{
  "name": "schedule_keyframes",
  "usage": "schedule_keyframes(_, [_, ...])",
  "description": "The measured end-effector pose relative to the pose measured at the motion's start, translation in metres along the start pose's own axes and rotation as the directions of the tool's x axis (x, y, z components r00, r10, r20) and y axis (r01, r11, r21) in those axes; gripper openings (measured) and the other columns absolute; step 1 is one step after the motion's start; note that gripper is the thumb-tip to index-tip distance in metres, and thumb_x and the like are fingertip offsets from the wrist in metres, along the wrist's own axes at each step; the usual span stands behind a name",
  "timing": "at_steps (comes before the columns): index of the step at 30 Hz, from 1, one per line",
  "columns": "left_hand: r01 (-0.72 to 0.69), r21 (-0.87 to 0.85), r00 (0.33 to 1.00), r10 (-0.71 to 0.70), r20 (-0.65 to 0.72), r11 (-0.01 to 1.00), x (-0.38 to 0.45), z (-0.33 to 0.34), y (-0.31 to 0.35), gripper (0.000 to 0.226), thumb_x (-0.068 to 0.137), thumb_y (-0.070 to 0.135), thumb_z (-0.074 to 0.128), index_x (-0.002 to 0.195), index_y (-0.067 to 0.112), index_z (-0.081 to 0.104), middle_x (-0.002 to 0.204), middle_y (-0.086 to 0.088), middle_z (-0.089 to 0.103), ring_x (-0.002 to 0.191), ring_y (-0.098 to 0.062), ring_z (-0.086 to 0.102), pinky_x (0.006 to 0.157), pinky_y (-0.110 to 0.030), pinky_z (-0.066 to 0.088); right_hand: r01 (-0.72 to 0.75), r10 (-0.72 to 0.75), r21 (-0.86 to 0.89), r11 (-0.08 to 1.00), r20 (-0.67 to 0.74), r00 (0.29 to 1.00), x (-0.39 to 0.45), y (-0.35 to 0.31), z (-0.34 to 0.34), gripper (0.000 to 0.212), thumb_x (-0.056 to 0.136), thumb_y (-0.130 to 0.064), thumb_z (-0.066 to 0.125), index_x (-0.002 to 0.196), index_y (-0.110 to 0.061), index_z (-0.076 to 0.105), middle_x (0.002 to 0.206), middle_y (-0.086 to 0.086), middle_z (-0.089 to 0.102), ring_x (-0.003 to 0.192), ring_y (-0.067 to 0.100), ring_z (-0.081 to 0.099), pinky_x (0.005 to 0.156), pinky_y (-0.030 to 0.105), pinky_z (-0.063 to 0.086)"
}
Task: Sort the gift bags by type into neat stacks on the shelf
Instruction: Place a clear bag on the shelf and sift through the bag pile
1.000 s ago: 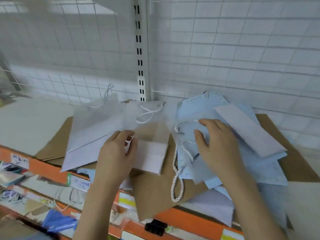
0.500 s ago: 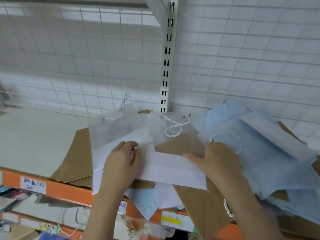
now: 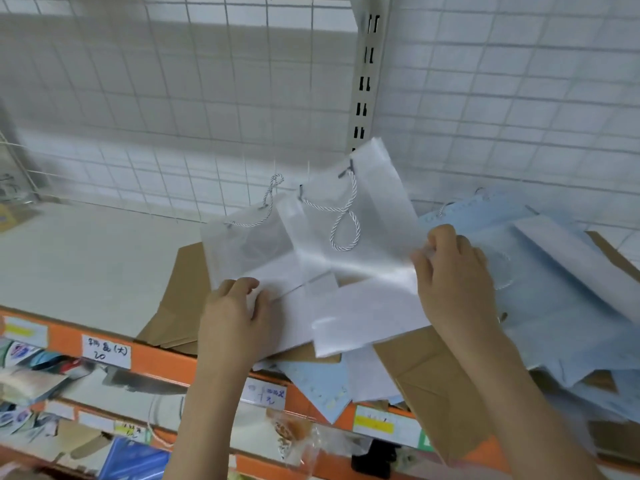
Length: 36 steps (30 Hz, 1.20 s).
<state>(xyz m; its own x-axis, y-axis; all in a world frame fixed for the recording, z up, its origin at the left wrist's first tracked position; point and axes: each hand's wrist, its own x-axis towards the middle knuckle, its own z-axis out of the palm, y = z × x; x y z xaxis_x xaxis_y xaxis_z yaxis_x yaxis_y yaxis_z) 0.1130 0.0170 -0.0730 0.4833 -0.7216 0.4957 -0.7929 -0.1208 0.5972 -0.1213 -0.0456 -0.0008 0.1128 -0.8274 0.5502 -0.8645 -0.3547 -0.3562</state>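
Two translucent white gift bags with twisted cord handles lie over brown paper bags point(image 3: 183, 306) on the shelf. My right hand point(image 3: 453, 271) grips the right edge of the upper translucent bag point(image 3: 367, 216), which tilts up off the pile. My left hand point(image 3: 235, 317) pinches the lower edge of the left translucent bag point(image 3: 242, 247). A white flat bag point(image 3: 363, 317) lies between my hands. A heap of light blue bags point(image 3: 554, 306) spreads to the right.
The white shelf board point(image 3: 86, 258) stretches to the left, edged by an orange rail point(image 3: 159, 362) with price labels. A wire grid back panel point(image 3: 207, 98) and a slotted upright point(image 3: 367, 64) stand behind. A lower shelf holds assorted packaged goods point(image 3: 69, 427).
My right hand left the blue pile, moved to the translucent bag and lifted its right side up. The view shifted left and closer. My left hand stays on the left bag's edge.
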Motion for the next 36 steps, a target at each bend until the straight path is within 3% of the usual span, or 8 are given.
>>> schedule_keyframes(5, [0.274, 0.155, 0.943, -0.297, 0.150, 0.949, 0.041, -0.005, -0.037, 0.059, 0.088, 0.046, 0.049, 0.125, 0.000, 0.048, 0.122, -0.025, 0.052, 0.108, -0.043, 0.050, 0.092, -0.047, 0.042, -0.096, 0.095, 0.042, 0.995, 0.017, 0.995, -0.007, -0.017, 0.011, 0.023, 0.096, -0.026, 0.041, 0.112, -0.009, 0.042, 0.096, 0.011, 0.044, 0.069, 0.023, 0.043, 0.058, 0.031, 0.033])
schedule_keyframes(8, [0.315, 0.112, 0.909, -0.333, 0.251, 0.943, 0.058, -0.001, -0.043, 0.080, 0.078, 0.064, 0.051, 0.120, -0.003, 0.042, 0.114, -0.024, 0.057, 0.104, -0.040, 0.054, 0.084, -0.043, 0.046, -0.167, 0.167, 0.035, 0.985, -0.008, 0.986, -0.011, -0.027, 0.017, 0.025, 0.095, -0.026, 0.043, 0.112, -0.008, 0.042, 0.095, 0.013, 0.046, 0.072, 0.030, 0.046, 0.060, 0.033, 0.034])
schedule_keyframes(14, [0.360, -0.152, 0.910, -0.311, 0.276, 0.920, 0.070, 0.006, -0.053, 0.109, 0.056, 0.049, 0.082, 0.135, -0.003, 0.028, 0.130, -0.020, 0.050, 0.117, -0.037, 0.049, 0.090, -0.042, 0.046, -0.226, 0.226, -0.011, 0.974, -0.025, 0.974, -0.022, -0.040, 0.026, 0.019, 0.094, -0.022, 0.045, 0.104, -0.008, 0.040, 0.082, 0.012, 0.050, 0.078, 0.040, 0.056, 0.058, 0.037, 0.034])
schedule_keyframes(17, [0.304, -0.284, 0.951, -0.271, 0.151, 0.909, 0.068, -0.003, -0.059, 0.094, 0.055, 0.037, 0.086, 0.128, 0.002, 0.039, 0.122, -0.017, 0.056, 0.109, -0.035, 0.055, 0.086, -0.042, 0.048, -0.231, 0.230, -0.009, 0.973, -0.053, 0.972, -0.026, -0.044, 0.028, 0.021, 0.094, -0.021, 0.046, 0.107, -0.006, 0.040, 0.087, 0.019, 0.055, 0.076, 0.040, 0.057, 0.057, 0.036, 0.034])
schedule_keyframes(20, [0.256, -0.241, 0.967, -0.246, 0.072, 0.936, 0.067, -0.013, -0.060, 0.081, 0.058, 0.030, 0.085, 0.121, -0.001, 0.045, 0.114, -0.021, 0.057, 0.105, -0.039, 0.054, 0.086, -0.046, 0.046, -0.233, 0.233, 0.015, 0.972, -0.072, 0.970, -0.027, -0.047, 0.027, 0.020, 0.093, -0.021, 0.046, 0.106, -0.006, 0.040, 0.093, 0.020, 0.055, 0.078, 0.040, 0.055, 0.058, 0.037, 0.036])
schedule_keyframes(27, [0.209, -0.302, 0.978, -0.197, 0.071, 0.930, 0.054, -0.020, -0.033, 0.070, 0.082, 0.015, 0.066, 0.141, 0.011, 0.028, 0.112, -0.014, 0.063, 0.106, -0.036, 0.057, 0.091, -0.043, 0.042, -0.234, 0.237, 0.045, 0.971, -0.082, 0.968, -0.028, -0.040, 0.018, 0.020, 0.094, -0.018, 0.046, 0.109, -0.005, 0.040, 0.099, 0.017, 0.054, 0.074, 0.032, 0.050, 0.059, 0.033, 0.033])
schedule_keyframes(30, [0.201, -0.537, 0.980, -0.172, 0.104, 0.820, 0.050, -0.025, -0.025, 0.065, 0.086, 0.006, 0.060, 0.142, 0.015, 0.027, 0.116, -0.001, 0.055, 0.104, -0.020, 0.055, 0.083, -0.022, 0.041, -0.238, 0.248, 0.103, 0.966, -0.096, 0.964, -0.030, -0.038, 0.015, 0.019, 0.095, -0.017, 0.045, 0.109, -0.007, 0.039, 0.101, 0.015, 0.053, 0.075, 0.027, 0.046, 0.061, 0.032, 0.033])
schedule_keyframes(36, [0.137, -0.681, 0.986, -0.166, 0.023, 0.719, 0.053, -0.034, -0.017, 0.052, 0.087, 0.013, 0.060, 0.132, 0.026, 0.038, 0.114, 0.000, 0.059, 0.099, -0.016, 0.059, 0.080, -0.029, 0.049, -0.219, 0.257, 0.208, 0.953, -0.175, 0.951, -0.033, -0.044, 0.003, 0.021, 0.094, -0.020, 0.046, 0.111, -0.008, 0.040, 0.098, 0.004, 0.048, 0.080, 0.020, 0.043, 0.065, 0.030, 0.030])
